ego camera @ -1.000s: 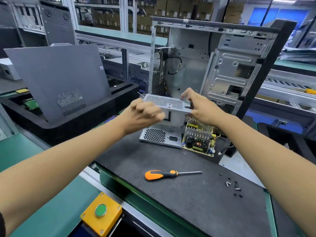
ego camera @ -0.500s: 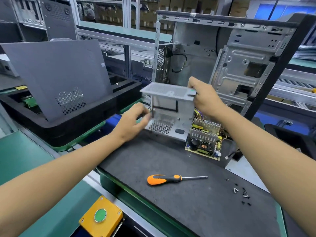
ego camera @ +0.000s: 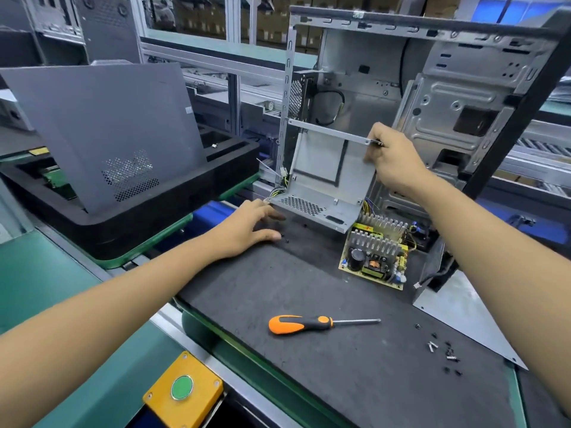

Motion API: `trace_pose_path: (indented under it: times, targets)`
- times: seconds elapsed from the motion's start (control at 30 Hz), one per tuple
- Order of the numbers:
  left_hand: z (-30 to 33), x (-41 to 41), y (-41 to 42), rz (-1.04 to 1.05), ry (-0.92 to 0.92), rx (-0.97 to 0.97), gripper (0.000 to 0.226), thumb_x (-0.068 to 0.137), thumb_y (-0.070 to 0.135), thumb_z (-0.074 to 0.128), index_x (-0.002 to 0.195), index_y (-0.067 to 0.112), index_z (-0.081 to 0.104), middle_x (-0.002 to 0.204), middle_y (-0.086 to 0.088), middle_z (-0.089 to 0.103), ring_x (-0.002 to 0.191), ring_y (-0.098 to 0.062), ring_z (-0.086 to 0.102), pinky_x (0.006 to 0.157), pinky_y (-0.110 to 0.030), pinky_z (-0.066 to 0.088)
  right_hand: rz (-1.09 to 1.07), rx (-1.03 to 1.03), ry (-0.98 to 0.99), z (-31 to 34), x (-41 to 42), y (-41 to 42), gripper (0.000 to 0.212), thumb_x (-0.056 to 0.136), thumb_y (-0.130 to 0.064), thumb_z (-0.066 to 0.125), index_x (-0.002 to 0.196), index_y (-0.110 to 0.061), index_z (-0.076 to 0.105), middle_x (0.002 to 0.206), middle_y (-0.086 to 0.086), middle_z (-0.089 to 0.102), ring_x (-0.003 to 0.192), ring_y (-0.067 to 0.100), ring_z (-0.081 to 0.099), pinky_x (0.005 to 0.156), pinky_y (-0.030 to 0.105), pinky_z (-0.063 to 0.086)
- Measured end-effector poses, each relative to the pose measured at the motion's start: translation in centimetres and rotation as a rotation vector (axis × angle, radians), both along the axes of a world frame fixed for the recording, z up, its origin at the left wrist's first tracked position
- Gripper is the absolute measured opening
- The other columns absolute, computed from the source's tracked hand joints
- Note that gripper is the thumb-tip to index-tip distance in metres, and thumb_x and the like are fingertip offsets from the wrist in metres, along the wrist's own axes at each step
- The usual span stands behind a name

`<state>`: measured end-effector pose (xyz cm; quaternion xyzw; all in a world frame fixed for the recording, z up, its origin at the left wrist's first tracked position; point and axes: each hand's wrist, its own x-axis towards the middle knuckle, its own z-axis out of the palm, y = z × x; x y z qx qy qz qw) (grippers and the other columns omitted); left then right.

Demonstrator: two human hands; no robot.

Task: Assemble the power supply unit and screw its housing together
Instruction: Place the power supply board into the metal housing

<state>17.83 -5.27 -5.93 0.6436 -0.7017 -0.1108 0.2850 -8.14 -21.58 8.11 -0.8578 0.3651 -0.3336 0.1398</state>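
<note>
Housing (ego camera: pixel 327 168) grey sheet metal, bent, perforated vent, held tilted by right hand (ego camera: pixel 394 159)

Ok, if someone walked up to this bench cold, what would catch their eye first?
Probably the grey metal housing standing open mid-bench, the right hand gripping its upper corner and the left hand spread open by its perforated base. Right beside it lies the bare circuit board with finned heat sinks. Nearer the front edge, the orange-handled screwdriver lies on the dark mat, with loose screws scattered to its right.
</note>
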Motion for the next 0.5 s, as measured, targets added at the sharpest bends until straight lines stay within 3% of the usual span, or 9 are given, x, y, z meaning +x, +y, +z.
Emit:
trace_pose_path:
  times: [0.1,0.2,0.23,0.3,0.37,0.5]
  targets:
    - [0.2,-0.2,-0.4,-0.020,-0.010,-0.037,0.048,0.085,0.031,0.083,0.131,0.026,0.071,0.115,0.000,0.063,0.118,-0.006,0.050,0.094,-0.018,0.037,-0.006,-0.001,-0.010,0.3,0.0,0.1,0.023,0.094,0.005,0.041,0.082,-0.014,0.048,0.093,0.013,0.064,0.080,0.028,0.054,0.066,0.035,0.041]
    - [0.3,-1.1,-0.9,-0.045,-0.072,-0.077,0.038,0.086,0.028,0.082,0.124,0.024,0.077,0.100,0.005,0.065,0.101,0.002,0.042,0.086,-0.015,0.036,-0.023,-0.010,-0.025,0.3,0.0,0.3,0.018,0.094,0.004,0.041,0.086,-0.011,0.049,0.096,0.016,0.065,0.084,0.031,0.056,0.068,0.039,0.044]
    - [0.4,-1.5,-1.0,-0.058,-0.091,-0.095,0.034,0.087,0.026,0.081,0.121,0.022,0.078,0.099,0.005,0.067,0.101,0.000,0.044,0.091,-0.015,0.038,-0.030,-0.020,-0.033,0.3,0.0,0.3,0.018,0.093,0.004,0.042,0.087,-0.010,0.050,0.095,0.017,0.065,0.085,0.032,0.056,0.069,0.040,0.045]
    - [0.6,-1.7,-1.0,-0.085,-0.158,-0.094,0.028,0.090,0.027,0.078,0.117,0.019,0.080,0.104,-0.002,0.074,0.111,-0.015,0.058,0.103,-0.028,0.043,-0.044,-0.029,-0.045,0.4,0.0,0.3,0.015,0.092,0.005,0.042,0.089,-0.007,0.050,0.095,0.017,0.065,0.086,0.033,0.057,0.069,0.042,0.047]
    - [0.9,-2.0,-0.6,-0.098,-0.233,-0.067,0.026,0.094,0.029,0.074,0.117,0.021,0.080,0.104,-0.007,0.075,0.110,-0.026,0.064,0.098,-0.039,0.047,-0.042,-0.023,-0.043,0.4,0.0,0.3,0.015,0.092,0.004,0.042,0.088,-0.008,0.050,0.093,0.016,0.065,0.084,0.032,0.056,0.067,0.040,0.045]
    - [1.1,-2.3,0.2,-0.116,-0.176,-0.152,0.013,0.091,0.020,0.079,0.103,0.018,0.083,0.094,-0.006,0.073,0.096,-0.026,0.066,0.083,-0.041,0.051,-0.038,-0.012,-0.031,0.5,0.0,0.2,0.021,0.094,0.003,0.040,0.085,-0.013,0.049,0.088,0.009,0.063,0.077,0.027,0.054,0.062,0.033,0.040]
